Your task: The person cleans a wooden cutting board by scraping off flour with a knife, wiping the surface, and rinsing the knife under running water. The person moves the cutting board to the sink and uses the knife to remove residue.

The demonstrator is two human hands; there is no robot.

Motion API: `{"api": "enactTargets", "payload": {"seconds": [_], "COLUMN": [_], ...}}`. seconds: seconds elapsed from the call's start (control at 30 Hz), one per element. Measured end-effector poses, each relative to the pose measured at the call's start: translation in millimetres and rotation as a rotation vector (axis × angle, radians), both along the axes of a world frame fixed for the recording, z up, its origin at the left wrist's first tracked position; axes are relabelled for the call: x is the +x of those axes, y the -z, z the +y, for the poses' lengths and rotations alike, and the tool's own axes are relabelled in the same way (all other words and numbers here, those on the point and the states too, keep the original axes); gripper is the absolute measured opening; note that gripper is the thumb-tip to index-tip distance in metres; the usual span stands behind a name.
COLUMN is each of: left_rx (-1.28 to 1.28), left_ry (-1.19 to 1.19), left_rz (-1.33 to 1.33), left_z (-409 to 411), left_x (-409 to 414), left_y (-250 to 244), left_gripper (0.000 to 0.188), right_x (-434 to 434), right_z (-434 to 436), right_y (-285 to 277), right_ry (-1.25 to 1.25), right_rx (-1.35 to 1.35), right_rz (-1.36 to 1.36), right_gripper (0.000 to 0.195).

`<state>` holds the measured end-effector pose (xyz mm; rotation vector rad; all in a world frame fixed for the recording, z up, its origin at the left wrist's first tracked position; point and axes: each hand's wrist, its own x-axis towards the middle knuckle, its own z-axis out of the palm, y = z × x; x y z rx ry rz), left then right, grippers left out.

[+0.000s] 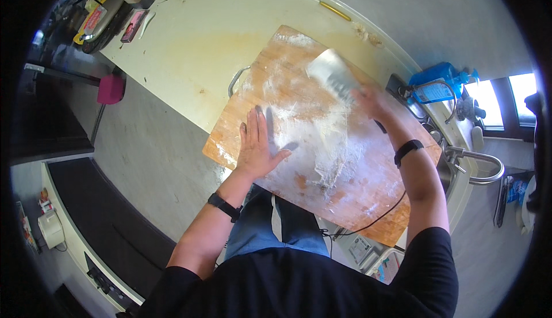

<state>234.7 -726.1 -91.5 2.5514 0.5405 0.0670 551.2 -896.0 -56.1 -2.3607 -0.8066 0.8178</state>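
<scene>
A wooden board (276, 86) lies on the counter in front of me, dusted with white powder that looks like flour (334, 145). My right hand (371, 102) grips a cleaver (331, 74), blurred by motion. Its broad, whitened blade points to the upper left over the board's far half, and the dark handle end shows below my palm. Near the board's left edge is my left hand (257, 145), palm down with the thumb spread and nothing in it. Shadows lie beside its fingers; whether it touches the board I cannot tell.
At the right stand a blue pump bottle (433, 83) and a sink faucet (483, 162). A dark cable (379, 221) crosses the board's near right corner. Farther left on the pale counter (194, 50) lie a small pink box (134, 25) and a white spoon (147, 24).
</scene>
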Motion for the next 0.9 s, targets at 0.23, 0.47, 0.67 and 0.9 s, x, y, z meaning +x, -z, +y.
{"api": "enactTargets", "payload": {"seconds": [0.23, 0.47, 0.67, 0.9], "left_rx": [0.041, 0.004, 0.018, 0.037], "left_ry": [0.012, -0.018, 0.006, 0.054], "left_rz": [0.005, -0.004, 0.03, -0.01], "left_z": [-1.5, 0.2, -8.1, -48.8], "left_x": [1.3, 2.5, -2.4, 17.9], "left_y": [0.7, 7.2, 5.5, 9.8], "left_gripper": [0.11, 0.1, 0.083, 0.076], "right_x": [16.5, -57.1, -70.6, -42.6], "right_z": [8.6, -4.7, -94.8, -138.9], "right_y": [-4.6, 3.6, 0.8, 13.1], "right_ry": [0.257, -0.467, -0.16, 0.474], "right_rx": [-0.115, -0.201, -0.035, 0.024], "right_rz": [-0.013, -0.13, 0.061, 0.12], "right_gripper": [0.052, 0.053, 0.04, 0.047]}}
